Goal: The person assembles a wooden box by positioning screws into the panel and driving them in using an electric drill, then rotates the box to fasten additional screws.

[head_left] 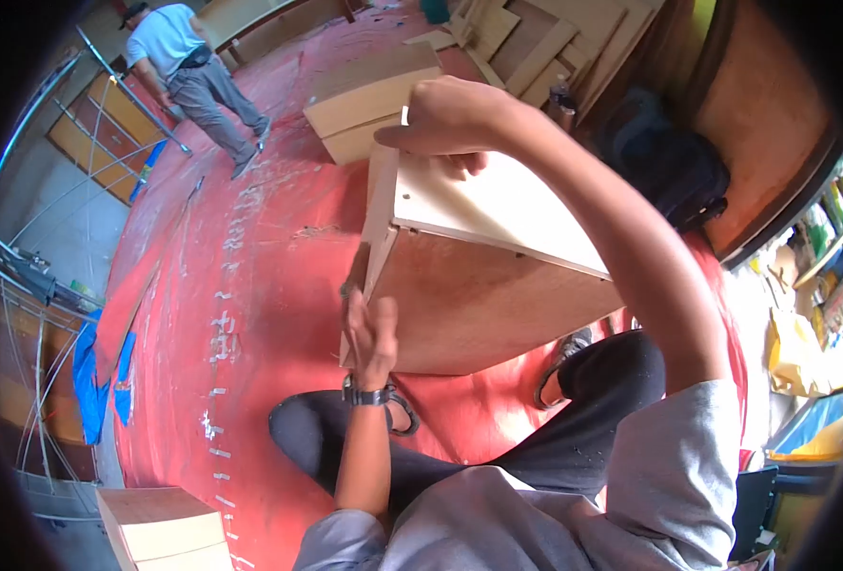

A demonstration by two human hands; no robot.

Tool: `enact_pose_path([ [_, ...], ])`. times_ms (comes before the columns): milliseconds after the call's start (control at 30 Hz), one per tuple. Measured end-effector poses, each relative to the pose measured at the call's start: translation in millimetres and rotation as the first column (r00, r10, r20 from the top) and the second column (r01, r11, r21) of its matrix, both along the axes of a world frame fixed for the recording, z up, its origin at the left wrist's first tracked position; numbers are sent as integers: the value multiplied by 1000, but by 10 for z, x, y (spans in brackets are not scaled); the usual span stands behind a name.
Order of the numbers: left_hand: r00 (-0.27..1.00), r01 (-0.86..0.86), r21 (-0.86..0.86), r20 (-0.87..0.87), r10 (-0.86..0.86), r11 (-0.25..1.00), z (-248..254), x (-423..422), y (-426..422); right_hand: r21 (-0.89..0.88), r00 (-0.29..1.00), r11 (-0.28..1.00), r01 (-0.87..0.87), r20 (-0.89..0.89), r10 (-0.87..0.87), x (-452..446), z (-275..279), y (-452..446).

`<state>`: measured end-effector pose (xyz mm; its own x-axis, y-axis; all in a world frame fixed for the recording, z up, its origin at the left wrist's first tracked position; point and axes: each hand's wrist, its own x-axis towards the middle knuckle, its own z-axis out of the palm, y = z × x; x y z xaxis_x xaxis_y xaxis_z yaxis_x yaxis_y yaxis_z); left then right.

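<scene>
Through the head view I have a wooden box (488, 305) standing on the red floor (250, 324), well in from the floor's left edge and close to the seated person. The folded legs in dark trousers (583, 414) lie along its near side; I judge that this keeps the work within easy reach of both arms.

The right hand (455, 119) is at the far left corner of the pale upper face. Its fingers are curled inward, with some tips down by the face; whether they pinch anything I cannot tell, as the back of the hand hides it. Coming over from above, that grip would suit steadying the corner.

The left hand (372, 335), with a watch (368, 393) on its wrist, is upright beside the box's left side. Its fingers are partly spread and look loose; I cannot tell whether they touch the panel. Placed there, the hand could check a sideways shift.

Past the box I see another wooden box (369, 100) with loose boards (536, 43) behind it, and a further box (166, 528) at the floor's near left corner. A second person (188, 71) stands at the far left, well apart from the work.
</scene>
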<state>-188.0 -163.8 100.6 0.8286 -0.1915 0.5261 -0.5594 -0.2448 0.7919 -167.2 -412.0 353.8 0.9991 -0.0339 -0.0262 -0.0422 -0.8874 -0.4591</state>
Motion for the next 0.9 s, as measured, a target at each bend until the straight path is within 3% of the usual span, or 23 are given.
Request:
enact_pose_path([
  [67, 998, 54, 61, 8, -54, 997, 109, 33, 3, 145, 980, 970, -197, 51, 192, -7, -221, -396],
  [133, 998, 70, 87, -13, -69, 994, 115, 84, 11, 25, 979, 987, -156, 135, 152, -341, -267, -770],
  [167, 998, 64, 106, -35, -61, 992, 67, 114, 79, 131, 977, 987, -96, 201, 68, -541, -377, -983],
  [200, 997, 54, 125, -59, -47, 991, 15, 126, 135, 344, 989, 938, -47, 146, -4, -654, -577, -1402],
  [233, 996, 5, 82, 89, -12, 997, -23, 155, 109, 493, 972, 868, 65, 166, -167, -896, -673, -1604],
  [267, 997, 5, 64, 78, -10, 998, 3, 157, 117, 391, 946, 893, 224, 131, -295, -1096, -774, -1913],
  [300, 998, 12, 51, 65, -15, 999, 45, 144, 121, 444, 909, 842, 307, 126, -398, -1308, -934, -2166],
  [367, 999, 28, 22, 45, -29, 999, 42, 166, 109, 643, 772, 645, 412, 129, -623, -1700, -1410, -2518],
  [467, 999, 31, 5, -17, -31, 999, 62, 266, 84, 747, 602, 394, 535, -10, -799, -2009, -2284, -2857],
  [533, 1000, 19, 35, -12, -19, 999, 76, 373, 91, 850, 592, 154, 504, -210, -778, -2035, -2623, -2763],
  [567, 996, -2, 125, -85, 12, 992, 115, 404, 145, 867, 632, 119, 485, -252, -733, -1986, -2754, -2660],
  [633, 999, 24, 68, -25, -22, 997, 95, 467, 119, 911, 700, 87, 402, -244, -672, -1798, -3040, -2487],
  [667, 999, 38, 34, 6, -39, 999, 90, 507, 94, 968, 808, 3, 249, -206, -552, -1620, -3426, -2668],
  [800, 972, 178, 32, -164, -171, 983, 310, 600, 201, 980, 809, -35, 198, -183, -558, -1273, -3425, -2263],
  [833, 935, 288, -55, -198, -293, 956, 304, 728, 279, 981, 808, -37, 188, -176, -563, -1221, -3400, -2221],
  [900, 726, 405, -390, -413, -550, 827, 469, 911, 412, 984, 803, -37, 174, -164, -573, -1166, -3380, -2159],
])
